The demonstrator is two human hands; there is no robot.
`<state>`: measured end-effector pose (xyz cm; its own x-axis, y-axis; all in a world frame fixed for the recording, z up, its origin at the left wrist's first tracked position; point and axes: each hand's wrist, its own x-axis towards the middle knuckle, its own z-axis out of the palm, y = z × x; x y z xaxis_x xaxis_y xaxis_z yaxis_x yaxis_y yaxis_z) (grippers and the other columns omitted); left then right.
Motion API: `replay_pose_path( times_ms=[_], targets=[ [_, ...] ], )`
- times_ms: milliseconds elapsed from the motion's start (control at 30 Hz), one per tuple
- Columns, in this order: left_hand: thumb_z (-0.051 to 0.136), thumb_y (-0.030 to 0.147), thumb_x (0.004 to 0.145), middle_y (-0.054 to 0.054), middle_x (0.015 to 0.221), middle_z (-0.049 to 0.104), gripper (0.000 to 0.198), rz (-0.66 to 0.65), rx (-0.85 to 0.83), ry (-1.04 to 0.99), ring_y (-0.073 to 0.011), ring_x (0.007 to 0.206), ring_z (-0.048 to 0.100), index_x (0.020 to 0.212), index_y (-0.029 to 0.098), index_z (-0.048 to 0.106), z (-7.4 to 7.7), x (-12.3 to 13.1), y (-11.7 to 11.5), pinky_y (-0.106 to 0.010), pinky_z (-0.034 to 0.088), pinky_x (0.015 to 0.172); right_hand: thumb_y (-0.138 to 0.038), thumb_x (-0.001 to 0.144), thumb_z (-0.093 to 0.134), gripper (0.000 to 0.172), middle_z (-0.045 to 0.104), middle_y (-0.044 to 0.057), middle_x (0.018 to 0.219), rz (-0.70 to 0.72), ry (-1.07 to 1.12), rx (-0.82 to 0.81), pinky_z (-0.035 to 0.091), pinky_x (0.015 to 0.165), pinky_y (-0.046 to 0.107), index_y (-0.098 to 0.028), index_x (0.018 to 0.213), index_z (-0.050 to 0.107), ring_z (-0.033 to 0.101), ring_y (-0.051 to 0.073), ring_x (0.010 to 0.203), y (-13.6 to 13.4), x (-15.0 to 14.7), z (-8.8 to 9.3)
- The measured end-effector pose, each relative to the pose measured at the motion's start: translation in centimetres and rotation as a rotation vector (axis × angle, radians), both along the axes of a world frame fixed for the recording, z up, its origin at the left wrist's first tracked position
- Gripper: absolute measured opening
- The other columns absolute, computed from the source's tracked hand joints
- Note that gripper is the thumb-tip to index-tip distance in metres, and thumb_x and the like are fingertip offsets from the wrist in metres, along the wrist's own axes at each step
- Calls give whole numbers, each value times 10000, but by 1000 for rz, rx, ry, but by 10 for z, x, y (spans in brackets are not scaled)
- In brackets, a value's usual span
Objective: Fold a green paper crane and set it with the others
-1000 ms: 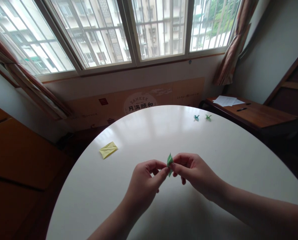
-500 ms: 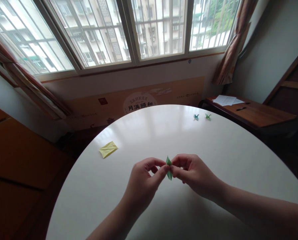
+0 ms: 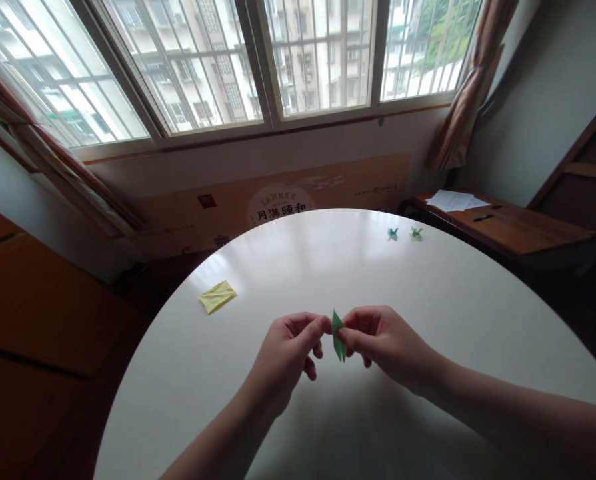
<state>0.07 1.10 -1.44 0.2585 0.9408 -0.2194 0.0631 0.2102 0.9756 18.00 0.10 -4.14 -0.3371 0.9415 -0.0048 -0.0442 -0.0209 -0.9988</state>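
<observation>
A narrow piece of folded green paper [image 3: 338, 340] stands upright above the table, pointed at the top and split into two tips at the bottom. My right hand [image 3: 378, 333] pinches it, thumb on the near face and the fingers behind. On the other side, my left hand [image 3: 293, 343] has thumb and index fingertip closed together against the paper's left edge; its lower fingers hang loosely curled. How much of the edge lies between those fingertips is hard to see.
A round white table [image 3: 178, 387] lies under both hands. Folded yellow paper [image 3: 218, 297] rests at the left. Toward the far right edge sit a teal paper crane [image 3: 393, 234] and a green paper crane [image 3: 417, 233]. Beyond is a wooden desk [image 3: 533, 230] with white sheets [image 3: 457, 200].
My left thumb has drawn back from the paper's near face to its left edge. The green paper has turned slightly and shows a broader face. My right hand keeps its pinch.
</observation>
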Motion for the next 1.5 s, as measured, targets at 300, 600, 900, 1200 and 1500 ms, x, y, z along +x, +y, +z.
replay_pose_path(
  times_ms=[300,600,900,1200,1500],
  targets=[
    [779,472,720,11,531,526,375,-23,22,26,-73,458,442,709,107,694,-3,-1,2,-144,364,348,-380,839,740,253,680,43,725,68,34,-81,435,514,186,-130,806,716,593,121,627,0,0,-1],
    [692,429,817,11,559,559,325,83,269,123,-71,451,456,755,110,683,-9,-1,-1,-166,407,388,-382,836,751,251,663,32,827,105,63,-66,477,489,175,-169,958,695,611,147,721,1,-5,-8],
    [665,388,839,-1,644,586,261,105,350,126,-105,536,507,862,128,670,-11,2,-5,-188,456,418,-383,835,758,248,669,47,831,12,98,-70,487,498,186,-162,918,685,622,163,753,5,-2,-6],
    [679,336,811,-1,667,563,199,46,252,-84,-108,584,495,799,142,635,-6,7,-11,-170,450,418,-414,816,789,342,674,47,880,-63,215,-34,513,535,202,-197,1054,673,625,169,812,2,-1,-3],
    [738,371,787,-29,748,580,245,88,55,-226,-93,606,462,806,137,669,-10,13,-11,-146,418,418,-364,822,791,207,673,38,787,-96,314,19,455,514,185,-183,919,763,574,113,673,5,-2,-1]
  ],
)
